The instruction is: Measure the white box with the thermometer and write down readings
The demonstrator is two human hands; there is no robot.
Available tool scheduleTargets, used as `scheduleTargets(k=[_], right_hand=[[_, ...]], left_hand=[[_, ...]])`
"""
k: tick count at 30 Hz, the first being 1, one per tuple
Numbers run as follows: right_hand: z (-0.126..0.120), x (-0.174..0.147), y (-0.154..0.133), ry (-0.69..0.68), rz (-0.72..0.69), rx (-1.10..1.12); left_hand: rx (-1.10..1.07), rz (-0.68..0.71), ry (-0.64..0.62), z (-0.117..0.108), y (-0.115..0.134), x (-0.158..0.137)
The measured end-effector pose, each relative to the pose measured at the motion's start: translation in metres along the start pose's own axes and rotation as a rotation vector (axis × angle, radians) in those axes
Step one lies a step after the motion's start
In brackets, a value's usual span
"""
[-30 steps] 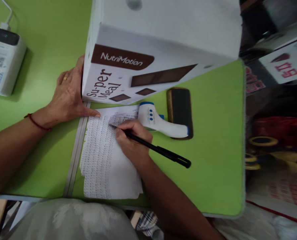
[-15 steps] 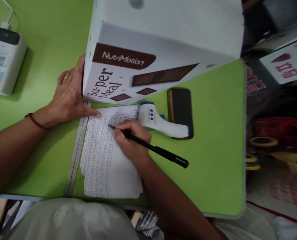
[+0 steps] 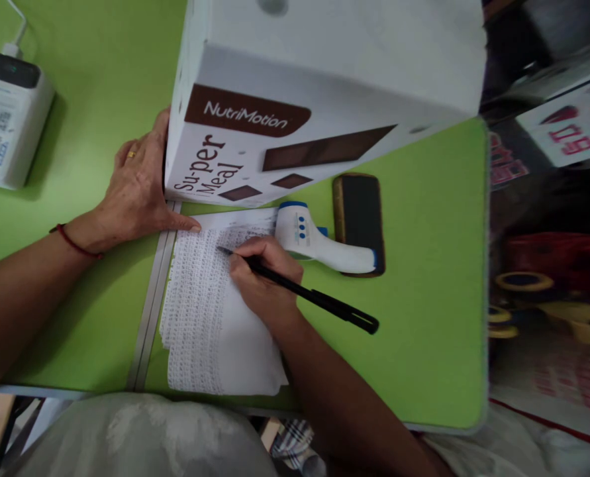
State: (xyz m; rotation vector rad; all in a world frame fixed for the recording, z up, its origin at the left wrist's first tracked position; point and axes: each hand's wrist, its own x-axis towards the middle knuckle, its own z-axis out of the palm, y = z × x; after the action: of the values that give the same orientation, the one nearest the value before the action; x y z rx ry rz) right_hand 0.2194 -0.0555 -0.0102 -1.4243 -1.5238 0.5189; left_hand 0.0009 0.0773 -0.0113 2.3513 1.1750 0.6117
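Observation:
My right hand [image 3: 265,271] is closed around a black pen [image 3: 319,301], its tip on a handwritten sheet of paper [image 3: 247,344]. Dense rows of small writing cover the sheet's left part; its lower right is blank. My left hand [image 3: 138,185] is open, with the thumb stretched onto the paper's top left edge. Its other fingers lie beside the lower left side of a white NutriMotion box [image 3: 255,156], partly hidden. A white and blue infrared thermometer [image 3: 319,245] lies just past my right hand, its handle over a dark phone [image 3: 359,212].
The green folding table [image 3: 434,318] has a metal seam [image 3: 150,311] left of the paper. A white power bank [image 3: 21,126] with a cable plugged in stands at the far left. Bags and yellow-handled scissors [image 3: 523,281] are beyond the right edge.
My right hand and the pen have shifted slightly to the right across the paper. My left hand stays in place.

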Motion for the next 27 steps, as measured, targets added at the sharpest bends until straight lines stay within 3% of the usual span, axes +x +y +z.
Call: scheduleTargets(k=[5,10,17,27], right_hand=[[0.000,-0.003,0.000,-0.017,0.039,-0.040],[0.001,-0.001,0.000,-0.015,0.019,-0.012],[0.001,0.005,-0.008,0.094,0.054,-0.036],[0.002,0.000,0.000,0.013,0.014,0.015]], left_hand=[[0.024,0.008,-0.012,0.001,-0.002,0.001],[0.055,-0.078,-0.032,-0.002,0.007,0.002],[0.010,-0.059,-0.021,-0.003,0.007,0.002],[0.033,-0.042,-0.010,-0.002,0.006,0.002]])
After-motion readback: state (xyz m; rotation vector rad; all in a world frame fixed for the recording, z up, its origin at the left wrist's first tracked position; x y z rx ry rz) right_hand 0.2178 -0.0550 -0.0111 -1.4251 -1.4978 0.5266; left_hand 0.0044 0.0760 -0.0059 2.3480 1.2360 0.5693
